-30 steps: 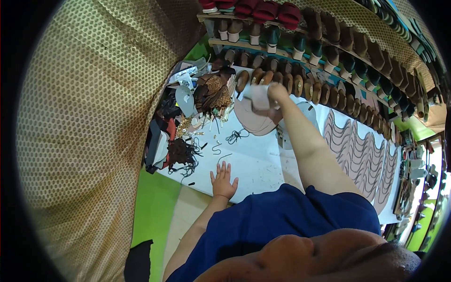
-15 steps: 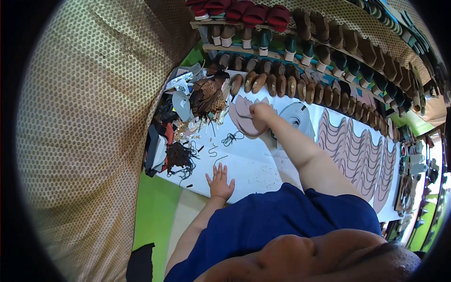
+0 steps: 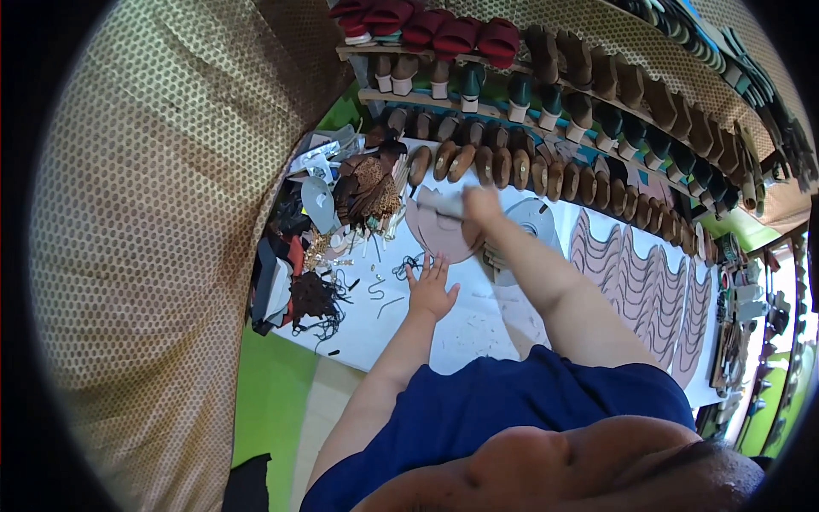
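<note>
My right hand (image 3: 482, 207) is closed on a pale, flat cut piece (image 3: 441, 203), smeared by motion, held over the pinkish-beige curved cut pieces (image 3: 433, 232) on the white table. My left hand (image 3: 432, 294) is open, fingers spread, palm down on the tabletop, with its fingertips close to the near edge of those pieces. Just left of its fingertips lies a small tangle of dark cord (image 3: 408, 267). A round grey-white object (image 3: 531, 220) stands right of my right hand, partly hidden by my forearm.
Rows of overlapping pinkish curved pieces (image 3: 636, 286) cover the table's right side. Shoe lasts (image 3: 522, 169) line its back edge, below shelves of heeled shoes (image 3: 520, 96) and red slippers (image 3: 455, 36). At left sit leopard-print scraps (image 3: 375, 189), black strips (image 3: 317, 299) and a patterned curtain (image 3: 162, 256).
My left hand has slid forward and right along the table, toward the cut pieces. My right hand has shifted slightly, and a pale piece in it is now blurred by motion.
</note>
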Available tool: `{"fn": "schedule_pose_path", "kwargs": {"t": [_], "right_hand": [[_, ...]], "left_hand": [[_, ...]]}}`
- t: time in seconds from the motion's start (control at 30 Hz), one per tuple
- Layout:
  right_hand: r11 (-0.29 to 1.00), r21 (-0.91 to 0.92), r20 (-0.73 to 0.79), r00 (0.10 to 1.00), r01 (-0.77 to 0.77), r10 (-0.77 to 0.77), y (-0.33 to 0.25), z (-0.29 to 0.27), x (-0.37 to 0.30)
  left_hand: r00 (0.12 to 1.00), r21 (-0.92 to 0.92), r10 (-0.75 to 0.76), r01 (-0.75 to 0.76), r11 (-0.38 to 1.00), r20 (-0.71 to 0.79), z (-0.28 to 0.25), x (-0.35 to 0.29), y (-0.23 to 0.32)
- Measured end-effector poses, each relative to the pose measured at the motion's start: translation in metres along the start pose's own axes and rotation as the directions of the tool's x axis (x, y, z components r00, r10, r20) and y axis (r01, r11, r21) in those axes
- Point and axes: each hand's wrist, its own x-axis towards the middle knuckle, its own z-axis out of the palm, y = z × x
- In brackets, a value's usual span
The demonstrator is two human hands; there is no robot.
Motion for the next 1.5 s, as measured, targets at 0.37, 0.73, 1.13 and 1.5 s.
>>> {"fn": "schedule_pose_path", "kwargs": {"t": [0.37,0.73,1.13,1.5], "right_hand": [[0.883,0.468,-0.356,0.912,-0.014,0.203,0.031,-0.234,0.066],[0.690,0.375,0.037,0.733,0.619,-0.679,-0.034,-0.104,-0.262],[0.778,0.405,0.313,0.727,0.480,-0.611,-0.033,-0.111,-0.314],[0.858,0.412,0.113,0.917,0.308,-0.383,-0.155,-0.053,-0.234]], "left_hand": [[0.999,-0.088,-0.010,0.007,0.996,-0.032,0.001,-0.006,-0.001],[0.930,-0.101,-0.225,0.204,0.974,-0.290,0.029,-0.047,-0.054],[0.991,0.019,-0.119,0.121,0.992,-0.062,-0.022,-0.157,-0.113],[0.984,-0.101,-0.159,0.151,0.983,-0.077,-0.026,-0.163,-0.129]]}}
